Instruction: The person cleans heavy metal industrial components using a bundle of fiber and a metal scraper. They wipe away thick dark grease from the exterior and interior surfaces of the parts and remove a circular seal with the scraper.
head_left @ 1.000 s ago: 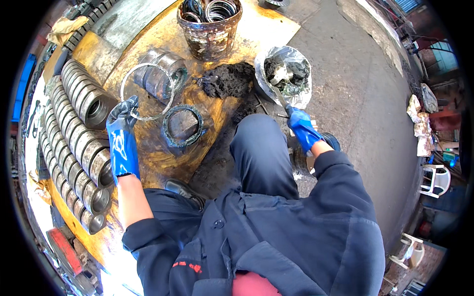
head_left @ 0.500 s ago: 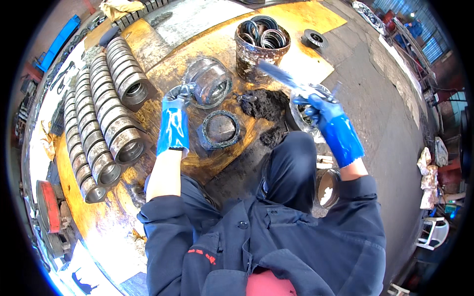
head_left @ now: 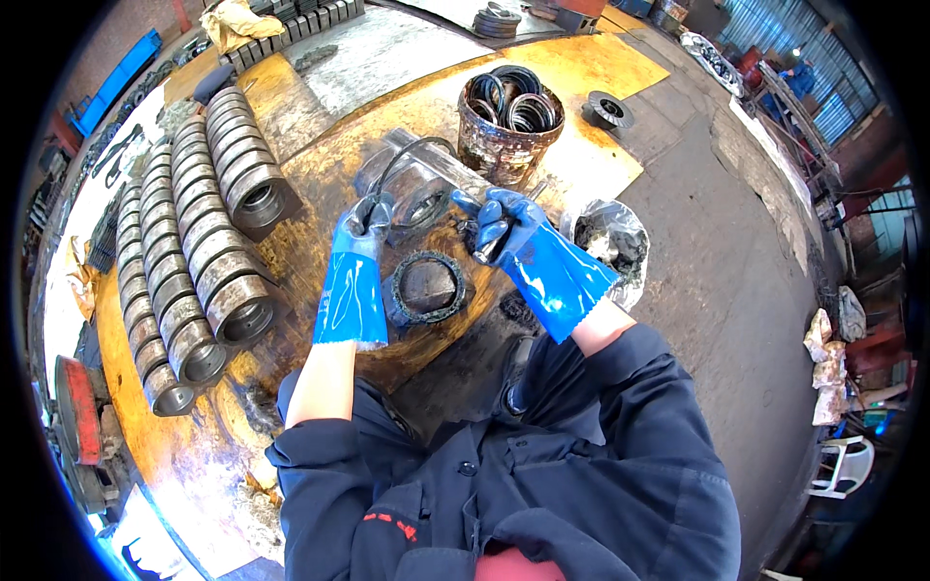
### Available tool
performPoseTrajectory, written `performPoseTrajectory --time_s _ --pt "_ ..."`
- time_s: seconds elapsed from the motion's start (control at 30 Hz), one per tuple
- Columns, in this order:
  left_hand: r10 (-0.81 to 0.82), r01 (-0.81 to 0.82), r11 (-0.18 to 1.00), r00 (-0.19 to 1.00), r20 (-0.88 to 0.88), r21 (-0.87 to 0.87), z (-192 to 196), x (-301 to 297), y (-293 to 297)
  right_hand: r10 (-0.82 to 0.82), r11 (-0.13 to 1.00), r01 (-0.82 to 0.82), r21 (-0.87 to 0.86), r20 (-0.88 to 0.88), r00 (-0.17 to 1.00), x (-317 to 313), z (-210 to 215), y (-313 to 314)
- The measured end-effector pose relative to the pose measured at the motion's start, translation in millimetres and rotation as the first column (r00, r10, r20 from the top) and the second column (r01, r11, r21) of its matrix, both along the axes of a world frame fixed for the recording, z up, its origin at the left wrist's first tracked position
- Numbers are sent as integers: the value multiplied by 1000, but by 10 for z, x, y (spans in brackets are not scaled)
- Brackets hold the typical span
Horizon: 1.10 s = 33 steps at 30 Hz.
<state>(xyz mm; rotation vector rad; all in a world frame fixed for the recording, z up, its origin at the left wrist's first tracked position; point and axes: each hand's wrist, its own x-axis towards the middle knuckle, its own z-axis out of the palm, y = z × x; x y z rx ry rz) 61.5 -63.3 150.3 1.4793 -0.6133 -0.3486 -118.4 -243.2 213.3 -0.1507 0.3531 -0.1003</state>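
My left hand (head_left: pixel 354 266), in a blue glove, pinches a thin dark ring (head_left: pixel 402 155) that loops over a shiny metal housing (head_left: pixel 417 189) lying on the yellow-stained floor. My right hand (head_left: pixel 528 252), also gloved in blue, is closed around a thin greasy stick tool (head_left: pixel 496 237) right beside that housing. A flat black ring part (head_left: pixel 426 288) lies just below both hands. My dark-trousered knees and jacket fill the lower part of the view.
Rows of metal sleeves (head_left: pixel 199 252) lie at the left. A rusty bucket of rings (head_left: pixel 509 126) stands behind the housing, with a round flange (head_left: pixel 608 108) beyond it. An open plastic bag of dark grease (head_left: pixel 608 242) sits at the right.
My right hand has come from the grease bag leftward to the housing, still holding the stick tool. My left hand has kept its grip on the thin ring.
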Motion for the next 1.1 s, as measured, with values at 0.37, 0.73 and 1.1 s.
performPoseTrajectory --time_s 0.37,0.73,1.1 --pt "24 -33 999 982 -185 -43 76 51 33 -265 928 279 -245 88 960 637 115 -1228" --pt "-1 -15 998 968 -251 -61 57 103 241 -577 809 533 -248 -158 802 891 22 -2418" --pt "-43 37 999 967 -250 -28 -227 376 309 -561 490 39 -871 -281 779 331 -457 -2310"
